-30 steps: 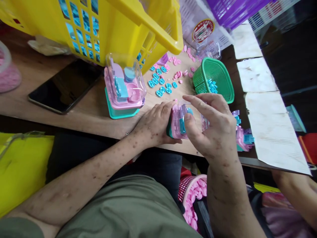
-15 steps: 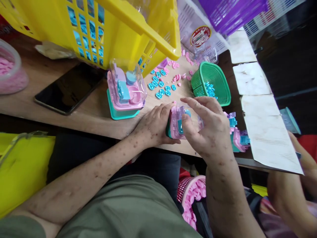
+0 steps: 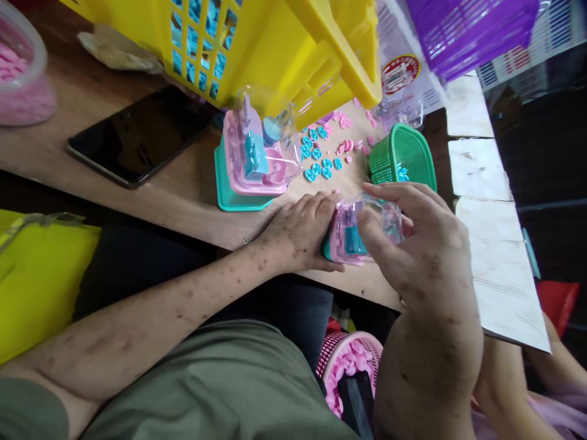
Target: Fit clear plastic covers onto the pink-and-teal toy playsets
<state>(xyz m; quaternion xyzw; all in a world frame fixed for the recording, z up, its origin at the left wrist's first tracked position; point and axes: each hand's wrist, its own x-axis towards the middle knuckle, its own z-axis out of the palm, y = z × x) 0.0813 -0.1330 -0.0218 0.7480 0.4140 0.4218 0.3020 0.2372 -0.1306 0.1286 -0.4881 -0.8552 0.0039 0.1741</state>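
My left hand point(image 3: 300, 235) grips the left side of a small pink toy set point(image 3: 351, 235) with a teal base and a blue piece inside, at the table's near edge. My right hand point(image 3: 419, 244) holds its right side, fingers curled over the clear plastic cover point(image 3: 389, 217) on top of it. A finished toy set point(image 3: 257, 162) under a clear dome stands just left of my hands. Small blue discs point(image 3: 318, 162) and pink pieces point(image 3: 343, 146) lie scattered on the wood beyond.
A yellow basket point(image 3: 284, 49) sits at the back, a green basket point(image 3: 403, 159) to the right and a purple basket point(image 3: 468, 30) farther off. A black phone point(image 3: 137, 134) lies left. White paper point(image 3: 495, 256) covers the right. A pink-filled tub point(image 3: 348, 366) sits below the table.
My view has shifted, so everything sits lower and more to the right. Both hands keep hold of the toy set, and the right fingers have curled further over the clear cover.
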